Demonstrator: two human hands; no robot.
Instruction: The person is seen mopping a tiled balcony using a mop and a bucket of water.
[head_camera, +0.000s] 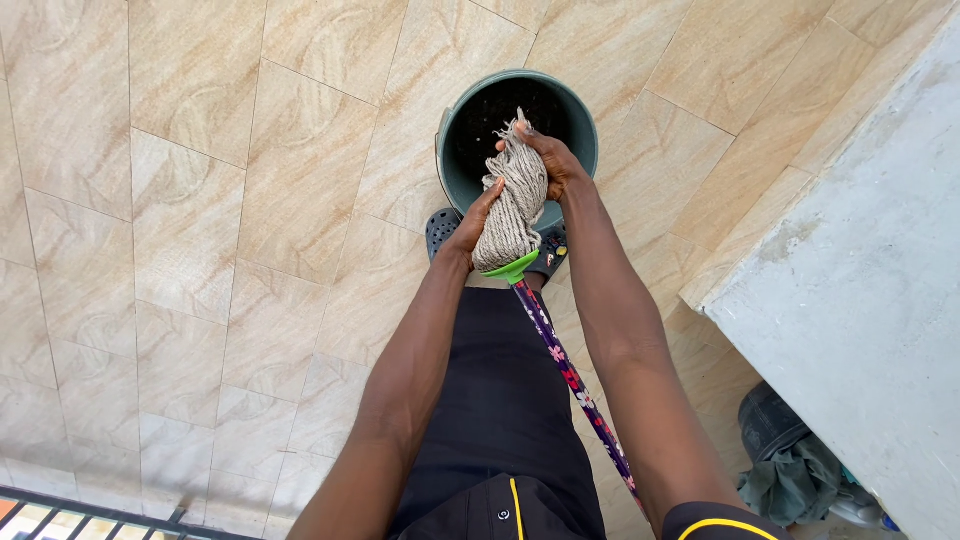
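Both hands grip a string mop head (511, 210), a thick bundle of pale, ropy cotton strands twisted into a tight coil. The left hand (470, 222) is closed around its lower part, just above the bright green plastic collar (512, 268); the right hand (550, 165) is wrapped around the upper part, near the frayed tips. The mop head hangs over the open mouth of a round, grey-green plastic bucket (575, 110) with a dark inside. The slim handle (575, 385), patterned with flowers on purple, slants back between the person's arms. The bucket stands on a floor (200, 200) of glossy beige tiles with a wavy grain.
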